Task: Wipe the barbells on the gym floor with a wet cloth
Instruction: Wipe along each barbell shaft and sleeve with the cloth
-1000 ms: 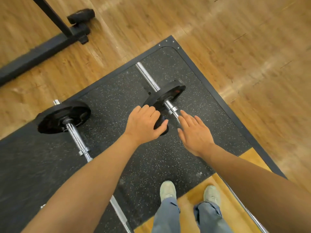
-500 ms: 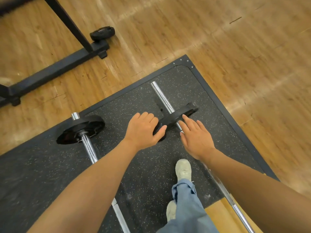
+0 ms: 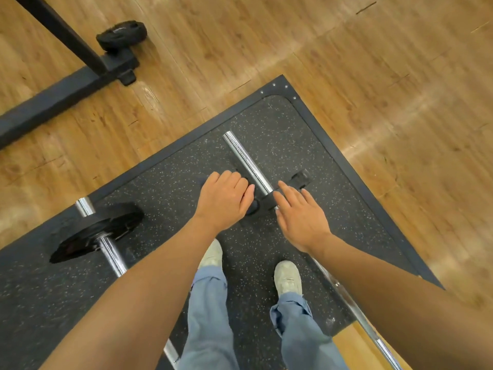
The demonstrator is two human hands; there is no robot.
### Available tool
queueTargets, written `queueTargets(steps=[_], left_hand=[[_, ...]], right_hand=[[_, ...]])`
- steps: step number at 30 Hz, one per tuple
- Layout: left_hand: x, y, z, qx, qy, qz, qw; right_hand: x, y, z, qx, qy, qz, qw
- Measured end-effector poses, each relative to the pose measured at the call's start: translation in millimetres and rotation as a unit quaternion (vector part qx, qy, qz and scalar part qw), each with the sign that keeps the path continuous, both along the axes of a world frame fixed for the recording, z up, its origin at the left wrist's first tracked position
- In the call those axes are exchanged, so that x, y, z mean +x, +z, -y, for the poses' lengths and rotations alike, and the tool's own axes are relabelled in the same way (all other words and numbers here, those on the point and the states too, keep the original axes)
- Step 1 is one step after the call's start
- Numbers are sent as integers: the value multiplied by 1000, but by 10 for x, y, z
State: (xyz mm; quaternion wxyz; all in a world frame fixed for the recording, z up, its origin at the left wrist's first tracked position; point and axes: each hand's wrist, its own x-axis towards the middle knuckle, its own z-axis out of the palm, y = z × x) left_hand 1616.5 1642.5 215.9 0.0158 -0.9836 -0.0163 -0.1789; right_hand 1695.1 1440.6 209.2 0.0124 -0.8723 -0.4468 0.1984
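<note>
Your shoes stand on the speckled mat [image 3: 266, 116], now just behind the right barbell [image 3: 246, 161] — earlier they were farther back. Your left hand [image 3: 224, 200] curls over its black plate [image 3: 298, 180], possibly around a dark cloth; I cannot tell. Your right hand [image 3: 301, 217] lies flat-fingered on the plate, which could roll toward your feet. Beyond, left of that barbell, lies the second barbell [image 3: 106, 244].

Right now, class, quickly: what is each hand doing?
Left hand: fingers curled over the edge of the black weight plate, with something dark under the palm; a firm grip cannot be told.
Right hand: open, fingers straight, touching the plate.
</note>
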Motion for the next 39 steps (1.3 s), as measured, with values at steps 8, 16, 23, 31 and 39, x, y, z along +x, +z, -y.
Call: queueTargets(steps=[8, 16, 23, 31, 39], left_hand=[[223, -765, -462, 49, -85, 4, 995], [358, -1579, -686, 41, -97, 21, 994], [587, -2316, -411, -7, -82, 27, 996], [974, -2775, -184, -110, -139, -65, 982], [745, -3144, -91, -137, -174, -206, 953]], right_hand=[[-11, -612, -361, -1, -91, 56, 994], [-66, -1313, -590, 42, -78, 112, 990], [-28, -1837, -468, 104, -100, 152, 978], [-115, -2048, -504, 222, -150, 204, 942], [-122, -2098, -529, 243, -171, 216, 930]])
